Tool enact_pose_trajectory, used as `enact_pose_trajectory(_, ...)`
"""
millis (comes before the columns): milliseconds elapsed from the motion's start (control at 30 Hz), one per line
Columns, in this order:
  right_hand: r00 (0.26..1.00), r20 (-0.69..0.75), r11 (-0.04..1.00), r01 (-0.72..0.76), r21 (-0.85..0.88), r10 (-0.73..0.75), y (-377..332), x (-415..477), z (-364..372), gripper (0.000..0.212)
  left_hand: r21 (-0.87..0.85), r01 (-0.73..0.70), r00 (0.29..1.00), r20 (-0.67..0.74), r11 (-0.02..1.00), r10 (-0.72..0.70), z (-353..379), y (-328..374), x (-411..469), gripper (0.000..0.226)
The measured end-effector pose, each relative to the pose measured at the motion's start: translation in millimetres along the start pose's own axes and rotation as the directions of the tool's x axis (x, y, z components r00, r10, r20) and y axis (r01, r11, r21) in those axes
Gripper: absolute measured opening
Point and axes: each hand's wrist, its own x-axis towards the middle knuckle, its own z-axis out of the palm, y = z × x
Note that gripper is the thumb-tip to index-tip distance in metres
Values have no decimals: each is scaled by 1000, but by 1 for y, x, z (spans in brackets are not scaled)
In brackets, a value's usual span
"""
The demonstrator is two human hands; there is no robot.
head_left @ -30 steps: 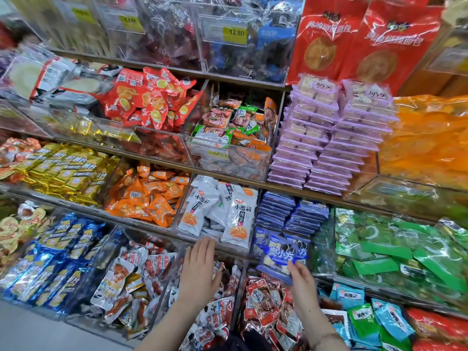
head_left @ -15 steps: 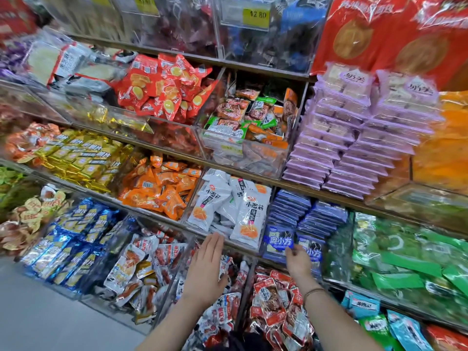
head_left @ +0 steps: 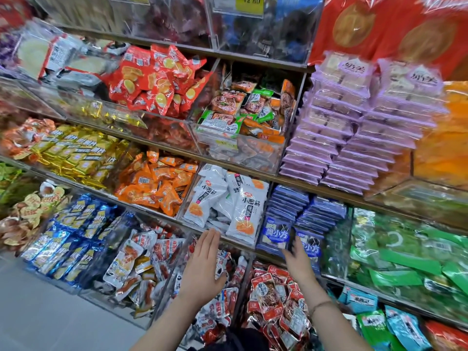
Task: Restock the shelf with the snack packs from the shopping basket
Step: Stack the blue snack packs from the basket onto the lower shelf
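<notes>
Dark blue snack packs stand upright at the front of a clear shelf bin, with flat stacks of the same packs behind them. My right hand reaches up to them, its fingertips touching between the two front packs and holding nothing. My left hand hovers flat with straight fingers just below the bin of white snack packs and is empty. The shopping basket is not in view.
Clear bins of red packs and mixed white-red packs sit under my hands. Green packs lie to the right and purple stacks above. Grey floor shows at lower left.
My right hand carried a dark blue pack up to the bin, stood it at the front and let it go. The view moved closer. My left hand stayed flat and drifted slightly right.
</notes>
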Motion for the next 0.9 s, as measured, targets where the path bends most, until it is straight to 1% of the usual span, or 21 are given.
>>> enact_pose_trajectory(67, 995, -70, 998, 63, -21, -65, 15, -12, -5, 51, 11, 2, 1000, 2, 1000, -2, 0, 1, 0, 89)
enact_pose_trajectory(133, 988, -135, 990, 55, -129, -72, 32, -22, -11, 32, 41, 10, 1000, 9, 999, -11, 0, 2, 0, 89)
enact_pose_trajectory(167, 989, -137, 979, 34, -201, -62, 39, -25, -14, 27, 58, 14, 1000, 13, 998, -15, 1, 2, 0, 89)
enact_pose_trajectory(233, 997, -79, 946, -9, -324, -18, 47, -26, -19, 28, 82, 24, 999, 30, 996, -26, 2, 3, 1, 90)
enact_pose_trajectory(267, 999, -47, 934, -23, -356, 7, 48, -25, -21, 30, 90, 30, 999, 41, 996, -34, 1, 4, 2, 90)
enact_pose_trajectory(400, 1000, -13, 934, -31, -356, 28, 49, -18, -27, 37, 109, 68, 996, 57, 992, -74, -3, 9, 1, 94)
enact_pose_trajectory(500, 1000, 11, 931, -11, -364, 17, 52, -11, -30, 37, 124, 91, 992, 77, 988, -101, -8, 13, 3, 95)
enact_pose_trajectory(600, 1000, 12, 947, 2, -320, 2, 55, -9, -34, 42, 120, 111, 987, 106, 987, -124, -12, 17, 3, 96)
enact_pose_trajectory(700, 1000, 4, 978, 2, -207, -1, 63, -25, -36, 40, 19, 147, 983, 109, 989, -148, -6, 22, -7, 93)
enact_pose_trajectory(767, 1000, 1, 992, -22, -123, 23, 72, -44, -38, 34, -126, 211, 973, 118, 969, -197, 5, 26, -24, 85)
enact_pose_trajectory(800, 999, 6, 997, -44, -68, 44, 78, -56, -38, 32, -206, 267, 959, 154, 941, -238, 13, 27, -36, 80)
enact_pose_trajectory(833, 998, 12, 998, -63, -27, 63, 86, -70, -39, 29, -251, 321, 940, 199, 913, -276, 21, 28, -50, 74)
enact_pose_trajectory(900, 997, 8, 997, -78, 21, 78, 106, -102, -39, 19, -220, 398, 901, 274, 891, -335, 39, 27, -83, 55)
